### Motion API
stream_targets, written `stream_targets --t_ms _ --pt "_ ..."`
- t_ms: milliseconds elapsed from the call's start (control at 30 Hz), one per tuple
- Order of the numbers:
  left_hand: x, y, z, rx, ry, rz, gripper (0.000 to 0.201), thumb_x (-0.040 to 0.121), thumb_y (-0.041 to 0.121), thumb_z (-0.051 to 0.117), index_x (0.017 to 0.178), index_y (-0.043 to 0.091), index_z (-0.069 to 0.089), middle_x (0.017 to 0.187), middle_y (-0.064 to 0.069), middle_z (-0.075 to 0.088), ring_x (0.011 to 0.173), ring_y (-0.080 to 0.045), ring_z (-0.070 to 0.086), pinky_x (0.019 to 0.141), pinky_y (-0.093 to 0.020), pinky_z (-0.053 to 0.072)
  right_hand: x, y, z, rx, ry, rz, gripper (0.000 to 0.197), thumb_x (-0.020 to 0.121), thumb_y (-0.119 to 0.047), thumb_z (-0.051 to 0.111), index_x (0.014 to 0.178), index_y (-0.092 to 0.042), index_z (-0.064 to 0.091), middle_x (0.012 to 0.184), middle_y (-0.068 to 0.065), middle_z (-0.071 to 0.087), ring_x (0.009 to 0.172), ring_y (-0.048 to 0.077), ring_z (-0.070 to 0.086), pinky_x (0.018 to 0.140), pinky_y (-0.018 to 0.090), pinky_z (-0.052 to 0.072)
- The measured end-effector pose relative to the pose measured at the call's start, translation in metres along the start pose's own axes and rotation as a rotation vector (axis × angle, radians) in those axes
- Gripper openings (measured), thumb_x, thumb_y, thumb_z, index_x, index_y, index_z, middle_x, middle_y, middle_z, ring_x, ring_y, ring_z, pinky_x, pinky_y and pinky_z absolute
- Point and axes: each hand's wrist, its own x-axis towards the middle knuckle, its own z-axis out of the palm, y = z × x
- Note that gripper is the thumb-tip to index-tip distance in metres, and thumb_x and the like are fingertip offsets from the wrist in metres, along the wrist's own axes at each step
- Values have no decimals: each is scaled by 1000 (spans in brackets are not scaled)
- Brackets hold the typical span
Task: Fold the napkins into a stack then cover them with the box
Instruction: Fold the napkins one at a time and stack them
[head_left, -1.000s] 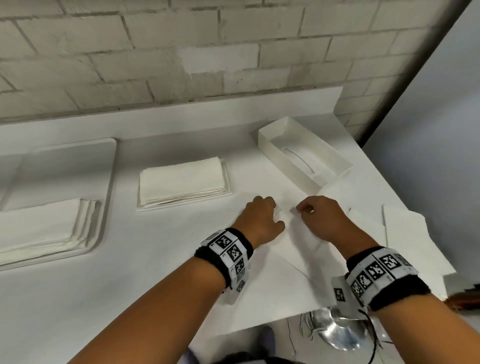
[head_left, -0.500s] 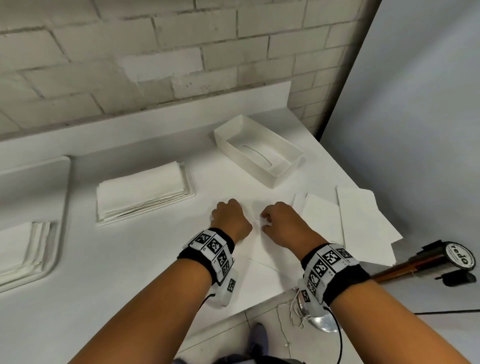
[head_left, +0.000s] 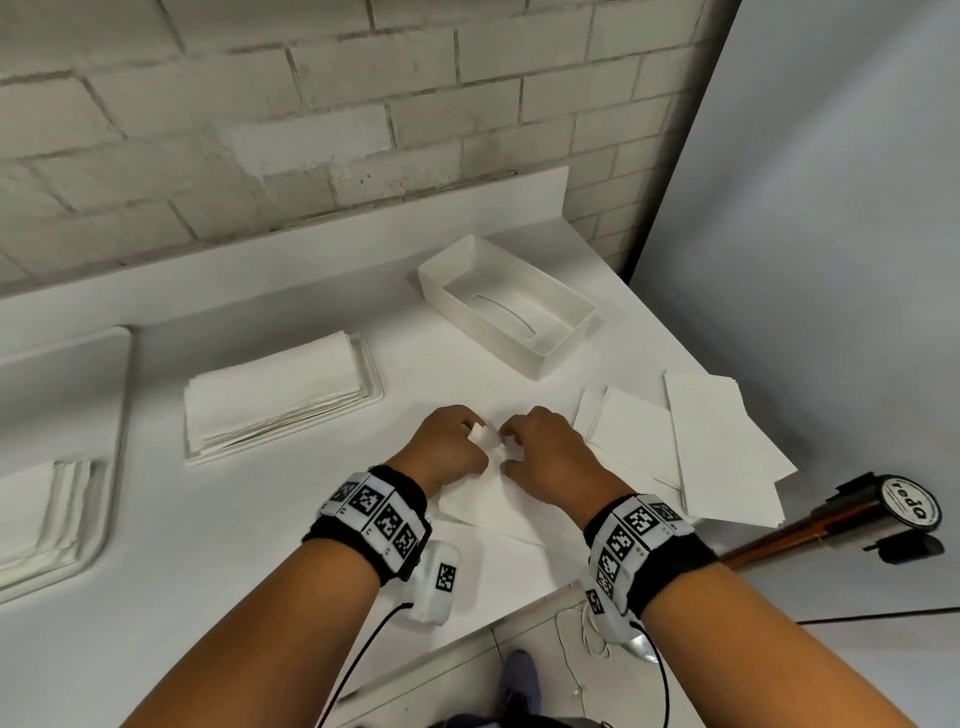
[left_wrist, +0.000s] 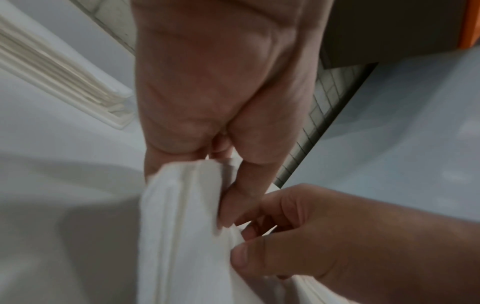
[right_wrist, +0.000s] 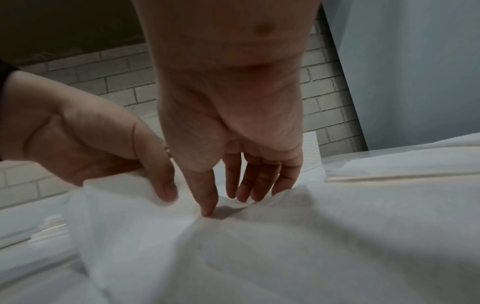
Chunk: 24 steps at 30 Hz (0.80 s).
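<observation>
A white napkin (head_left: 488, 501) lies on the white table near its front edge. My left hand (head_left: 452, 441) and right hand (head_left: 540, 452) meet at its far edge, and each pinches a raised bit of it. The left wrist view shows the left thumb and fingers (left_wrist: 231, 205) closed on the napkin (left_wrist: 182, 236), with the right hand (left_wrist: 337, 236) pinching just beside. From the right wrist, thumb and fingertips (right_wrist: 207, 209) nip a small fold of the napkin (right_wrist: 259, 257). A stack of folded napkins (head_left: 275, 395) sits to the left. The open white box (head_left: 506, 317) stands behind.
Loose flat napkins (head_left: 717, 441) lie at the right, overhanging the table edge. A white tray (head_left: 111, 467) with more napkins is at the far left. A brick wall backs the table. Below the right edge are a dark cylinder (head_left: 904, 509) and floor.
My head has turned right, so the loose napkins and the dark cylinder came into view. Both hands stayed together on the napkin, and a small piece of its edge now stands up between them.
</observation>
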Motion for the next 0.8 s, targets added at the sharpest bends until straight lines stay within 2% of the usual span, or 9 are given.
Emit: stream_targets --t_ms 133,200,267,367,500,600,700,767,800 --pt "-2 -11 -11 -47 23 27 33 69 -16 63 84 14 67 79 5 61 70 -9 55 55 -17 42 -2 -12 0 -9 -31 -60 28 85 -30 62 112 -24 68 111 4 57 106 28 55 88 42 49" --pt "-5 -18 -17 -65 61 20 32 71 -15 60 80 15 68 79 4 63 69 -9 56 54 -15 42 -3 -16 -1 7 -44 -69 23 83 -27 62 105 -23 69 103 2 60 99 27 59 83 39 49" --pt "-7 -26 -23 -92 93 13 31 71 -14 59 78 15 69 78 1 65 69 -12 57 56 -19 43 -4 -20 -2 36 -56 -64 20 81 -25 62 100 -24 69 95 0 64 94 26 62 80 35 48" --pt "-14 -40 -36 -153 141 18 30 71 -13 60 79 15 70 73 3 65 66 -10 56 55 -18 41 -4 -27 -3 100 -95 -51 16 81 -26 62 97 -25 66 90 -3 66 88 24 63 79 33 49" --pt "-30 -68 -65 -242 179 32 29 73 -10 64 83 16 70 73 4 66 69 -12 57 62 -25 43 -2 -38 -2 176 -154 -75 19 79 -30 68 97 -21 68 92 -3 66 86 20 64 77 36 56" --pt "-49 -94 -93 -361 208 33 24 70 1 67 89 16 70 82 -1 69 78 -17 61 74 -31 45 1 -40 -1 282 -202 -93 24 78 -28 76 100 -20 71 101 -4 67 89 14 64 71 24 51" --pt "-68 -114 -112 -460 219 28 28 67 6 64 92 16 70 88 -3 70 85 -20 63 81 -37 45 6 -44 2 344 -231 -126 16 78 -24 79 91 -25 70 88 -11 65 75 2 60 62 12 41" --pt "-78 -125 -118 -453 256 12 31 68 7 62 95 18 70 91 -3 72 86 -20 65 80 -36 47 8 -54 5 370 -231 -146 9 81 -21 77 86 -22 70 79 -8 64 65 2 57 59 14 43" --pt "-83 -132 -122 -452 283 1 31 70 8 62 97 20 71 94 -4 73 87 -20 66 81 -36 48 9 -61 7 381 -226 -154 8 83 -20 75 88 -17 71 78 -2 65 64 6 57 61 20 47"
